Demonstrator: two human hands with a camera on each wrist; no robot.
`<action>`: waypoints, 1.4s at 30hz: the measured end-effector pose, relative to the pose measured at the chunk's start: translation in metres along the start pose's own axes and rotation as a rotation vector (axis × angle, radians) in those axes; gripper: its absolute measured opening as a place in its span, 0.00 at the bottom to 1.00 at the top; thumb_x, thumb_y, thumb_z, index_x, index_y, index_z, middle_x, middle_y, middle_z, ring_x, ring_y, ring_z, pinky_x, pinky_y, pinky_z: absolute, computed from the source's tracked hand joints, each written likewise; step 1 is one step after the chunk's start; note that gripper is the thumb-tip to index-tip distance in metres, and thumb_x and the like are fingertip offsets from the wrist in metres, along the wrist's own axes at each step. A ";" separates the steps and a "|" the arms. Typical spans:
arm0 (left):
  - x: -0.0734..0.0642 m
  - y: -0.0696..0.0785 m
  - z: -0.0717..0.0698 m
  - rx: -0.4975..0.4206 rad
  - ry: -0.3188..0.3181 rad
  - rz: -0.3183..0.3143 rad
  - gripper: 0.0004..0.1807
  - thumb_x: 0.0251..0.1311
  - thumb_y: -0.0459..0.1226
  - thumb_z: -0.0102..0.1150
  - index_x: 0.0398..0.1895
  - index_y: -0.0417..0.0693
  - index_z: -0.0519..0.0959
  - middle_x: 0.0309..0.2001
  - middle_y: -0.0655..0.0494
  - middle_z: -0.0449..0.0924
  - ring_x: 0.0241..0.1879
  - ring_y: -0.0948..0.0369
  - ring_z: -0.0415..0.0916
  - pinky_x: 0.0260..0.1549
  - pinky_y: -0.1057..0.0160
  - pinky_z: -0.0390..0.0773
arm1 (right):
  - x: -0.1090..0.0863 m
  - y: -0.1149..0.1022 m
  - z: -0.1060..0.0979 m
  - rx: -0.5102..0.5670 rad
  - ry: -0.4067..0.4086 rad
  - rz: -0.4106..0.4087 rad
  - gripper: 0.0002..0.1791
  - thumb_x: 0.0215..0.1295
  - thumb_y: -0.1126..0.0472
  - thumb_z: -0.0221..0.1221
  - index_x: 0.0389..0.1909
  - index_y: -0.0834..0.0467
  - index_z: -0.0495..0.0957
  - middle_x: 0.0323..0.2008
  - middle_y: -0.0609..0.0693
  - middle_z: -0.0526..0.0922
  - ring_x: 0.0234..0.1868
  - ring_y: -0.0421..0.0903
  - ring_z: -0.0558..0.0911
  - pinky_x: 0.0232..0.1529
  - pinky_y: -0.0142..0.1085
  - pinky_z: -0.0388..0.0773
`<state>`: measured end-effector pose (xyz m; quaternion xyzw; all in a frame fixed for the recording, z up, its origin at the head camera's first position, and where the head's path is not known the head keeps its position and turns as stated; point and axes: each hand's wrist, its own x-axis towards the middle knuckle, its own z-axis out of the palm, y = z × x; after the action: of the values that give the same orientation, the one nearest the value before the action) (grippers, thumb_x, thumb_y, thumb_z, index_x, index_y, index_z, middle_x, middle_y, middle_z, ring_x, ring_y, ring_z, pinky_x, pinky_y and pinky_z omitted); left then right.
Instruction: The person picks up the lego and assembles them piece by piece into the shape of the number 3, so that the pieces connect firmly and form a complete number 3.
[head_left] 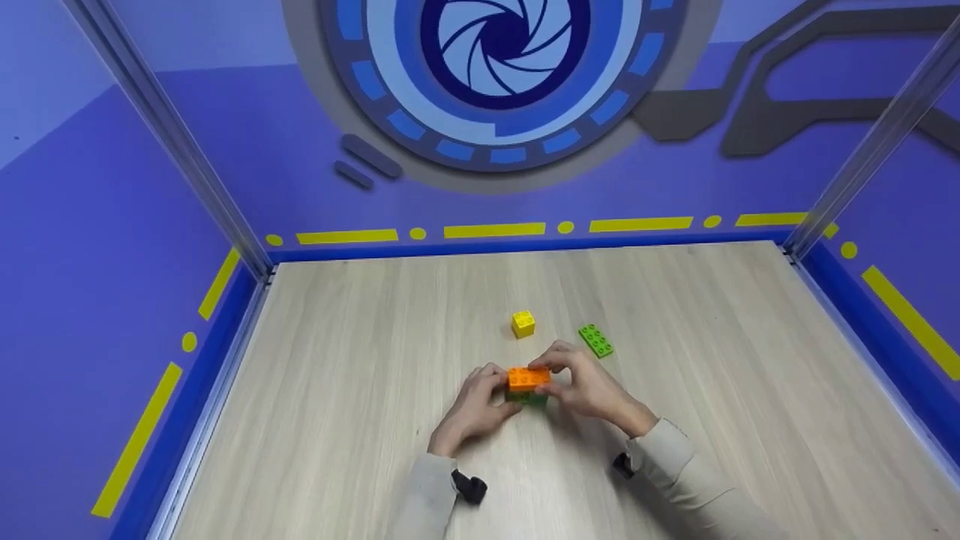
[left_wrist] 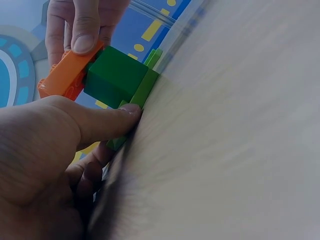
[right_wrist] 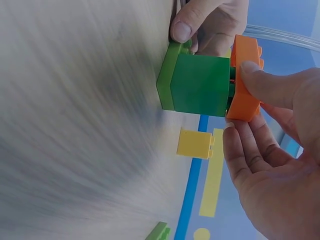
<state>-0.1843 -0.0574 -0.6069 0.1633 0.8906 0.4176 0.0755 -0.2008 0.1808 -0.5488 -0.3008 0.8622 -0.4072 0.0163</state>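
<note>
My right hand (head_left: 591,388) pinches an orange brick (head_left: 528,377) between thumb and fingers. The orange brick sits tilted over a dark green cube-shaped brick (right_wrist: 200,85), whose studs show in a narrow gap between the two. Under the dark green brick is a flat light green plate brick (right_wrist: 168,82), low at the table. With thumb and fingers, my left hand (head_left: 474,403) grips one end of this plate brick, seen in the left wrist view. Part of the left hand is hidden behind the bricks in the right wrist view.
A yellow brick (head_left: 523,325) stands on the wooden table (head_left: 360,360) beyond my hands. To its right lies another flat light green plate brick (head_left: 596,340). Blue-purple printed panels (head_left: 247,150) wall the table at the back and both sides.
</note>
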 end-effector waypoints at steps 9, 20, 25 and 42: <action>0.000 -0.002 0.001 0.008 0.004 0.036 0.19 0.66 0.43 0.73 0.56 0.46 0.86 0.53 0.64 0.76 0.56 0.59 0.71 0.60 0.56 0.73 | -0.001 -0.001 0.000 -0.060 0.011 -0.031 0.17 0.62 0.67 0.76 0.51 0.52 0.90 0.45 0.43 0.88 0.47 0.43 0.83 0.50 0.46 0.84; 0.001 -0.001 0.000 0.003 -0.002 0.020 0.19 0.67 0.43 0.73 0.57 0.47 0.86 0.54 0.64 0.77 0.58 0.59 0.71 0.62 0.54 0.74 | -0.001 0.000 0.001 -0.065 0.010 -0.029 0.17 0.62 0.66 0.76 0.51 0.52 0.90 0.44 0.43 0.87 0.46 0.44 0.82 0.50 0.46 0.83; 0.002 0.000 0.000 0.003 -0.005 0.018 0.19 0.67 0.44 0.73 0.56 0.46 0.86 0.54 0.63 0.76 0.57 0.59 0.71 0.61 0.55 0.74 | -0.001 0.001 0.000 -0.061 0.010 -0.031 0.17 0.61 0.65 0.77 0.50 0.52 0.91 0.43 0.42 0.87 0.46 0.44 0.82 0.50 0.46 0.83; -0.002 0.000 -0.001 0.008 0.001 0.019 0.20 0.68 0.46 0.72 0.59 0.48 0.85 0.55 0.64 0.77 0.57 0.60 0.72 0.61 0.55 0.74 | -0.004 0.004 0.003 -0.015 0.020 0.012 0.17 0.62 0.62 0.76 0.52 0.49 0.91 0.44 0.40 0.87 0.48 0.43 0.84 0.53 0.47 0.85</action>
<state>-0.1828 -0.0590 -0.6065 0.1719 0.8907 0.4149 0.0706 -0.1992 0.1828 -0.5548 -0.2916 0.8672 -0.4036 0.0081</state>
